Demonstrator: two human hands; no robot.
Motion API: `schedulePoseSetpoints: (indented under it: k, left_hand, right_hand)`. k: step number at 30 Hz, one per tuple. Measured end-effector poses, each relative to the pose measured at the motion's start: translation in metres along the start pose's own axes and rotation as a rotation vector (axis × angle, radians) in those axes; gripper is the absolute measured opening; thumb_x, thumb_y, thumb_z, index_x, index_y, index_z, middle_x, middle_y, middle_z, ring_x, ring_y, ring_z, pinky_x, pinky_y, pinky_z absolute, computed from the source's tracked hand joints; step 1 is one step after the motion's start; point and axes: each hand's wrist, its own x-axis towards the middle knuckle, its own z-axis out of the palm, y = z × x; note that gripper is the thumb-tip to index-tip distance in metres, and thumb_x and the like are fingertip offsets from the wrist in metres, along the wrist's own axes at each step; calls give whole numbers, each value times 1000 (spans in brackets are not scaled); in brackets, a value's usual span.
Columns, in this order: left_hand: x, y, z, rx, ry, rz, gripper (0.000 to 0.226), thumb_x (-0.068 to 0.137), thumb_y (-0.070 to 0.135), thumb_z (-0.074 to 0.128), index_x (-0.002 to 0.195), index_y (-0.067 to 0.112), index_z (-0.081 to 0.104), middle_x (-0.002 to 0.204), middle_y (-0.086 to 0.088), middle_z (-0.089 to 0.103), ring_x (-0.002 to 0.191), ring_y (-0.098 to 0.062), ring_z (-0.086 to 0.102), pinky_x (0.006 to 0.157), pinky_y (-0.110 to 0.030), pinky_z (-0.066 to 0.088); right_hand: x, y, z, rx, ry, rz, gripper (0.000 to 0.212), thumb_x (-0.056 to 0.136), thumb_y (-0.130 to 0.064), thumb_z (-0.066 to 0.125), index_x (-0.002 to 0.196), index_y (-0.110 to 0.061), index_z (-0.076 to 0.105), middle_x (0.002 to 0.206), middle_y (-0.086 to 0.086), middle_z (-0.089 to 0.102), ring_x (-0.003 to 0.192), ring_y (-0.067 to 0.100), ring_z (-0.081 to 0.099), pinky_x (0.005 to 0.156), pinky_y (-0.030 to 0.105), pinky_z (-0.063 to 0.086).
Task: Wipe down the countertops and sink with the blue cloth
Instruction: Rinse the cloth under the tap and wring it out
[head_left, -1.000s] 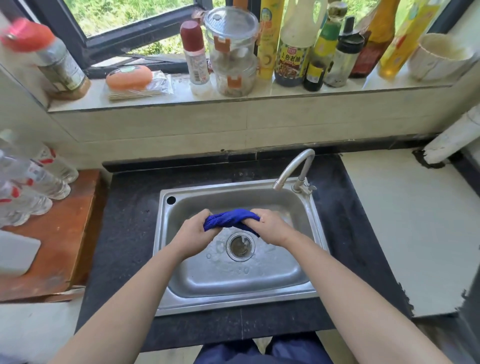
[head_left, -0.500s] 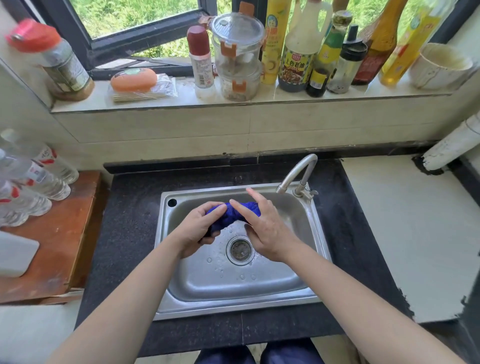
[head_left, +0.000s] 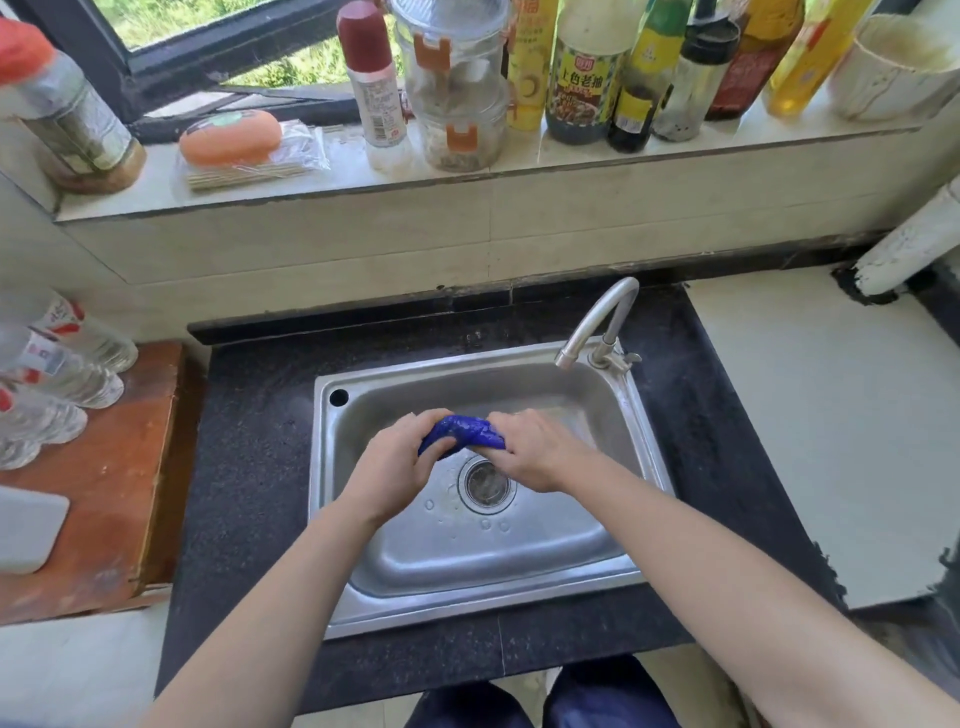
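Note:
The blue cloth (head_left: 464, 433) is bunched into a wet twisted roll above the steel sink (head_left: 363, 597), just behind the drain (head_left: 487, 484). My left hand (head_left: 395, 467) grips its left end and my right hand (head_left: 540, 449) grips its right end, fingers curled round it. Water drops lie on the sink floor. The dark speckled countertop (head_left: 249, 467) frames the sink on all sides.
A curved faucet (head_left: 602, 325) stands at the sink's back right corner. Bottles and jars line the window ledge (head_left: 467, 156). Clear bottles (head_left: 62, 384) rest on a wooden stand to the left. A white board (head_left: 831, 441) covers the counter to the right.
My right hand, open over the cloth half a second ago, has closed round its right end again. Both hands have dropped slightly toward the drain.

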Motion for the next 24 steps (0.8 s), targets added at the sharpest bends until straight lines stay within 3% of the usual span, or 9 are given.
schedulePoseSetpoints:
  k: [4,7,10,13,16,19,22,24]
  left_hand:
    - [0,-4,9,-30,89,-37,22,98,31,55,118,27,64,98,11,70,90,-11,65,82,-28,51]
    - [1,-4,10,-96,86,-96,19,98,34,57,113,28,68,93,16,72,85,-3,65,78,-22,50]
    - [0,-3,5,-252,34,-196,9,95,30,63,101,29,70,79,19,69,71,2,62,68,-13,45]
    - [-6,5,-4,-454,-45,-274,4,93,27,68,97,27,67,66,8,65,53,-9,55,52,-23,45]
    - [-8,14,-18,-601,-61,-329,25,88,33,73,111,32,63,83,-3,72,61,-17,60,55,-33,49]
    - [-11,19,-28,-645,-74,-342,41,78,45,77,116,43,60,101,2,71,72,-22,65,62,-41,50]
    - [-10,26,-36,-664,-89,-303,49,72,48,78,118,43,61,116,5,66,94,-26,70,74,-51,56]
    - [-7,34,-37,-654,-130,-251,49,79,36,79,123,41,59,115,3,67,89,-32,69,71,-43,56]
  right_hand:
    - [3,-8,7,372,-58,139,47,90,-57,53,69,-15,51,64,1,60,63,21,55,59,38,40]
    - [4,-6,12,577,-52,193,52,79,-63,54,68,-12,52,59,-3,53,57,16,48,59,35,39]
    - [-1,2,6,335,-57,93,37,88,-61,56,86,-24,60,82,-5,62,76,19,60,71,38,48]
    - [-8,7,-3,215,55,-94,35,95,-50,58,121,-27,59,112,-4,51,94,21,60,83,37,49]
    - [-13,4,-6,270,219,-188,53,92,-39,67,140,-23,51,126,-3,50,106,17,59,90,33,50]
    - [-20,1,-13,302,374,-229,66,87,-31,74,146,-23,46,133,-1,47,110,15,57,89,36,53]
    - [-24,-2,-17,188,462,-352,55,90,-23,69,143,-20,53,144,12,43,120,24,55,100,36,51]
    - [-23,-4,-20,85,516,-431,47,95,-18,62,141,-15,56,148,22,40,130,34,47,111,38,41]
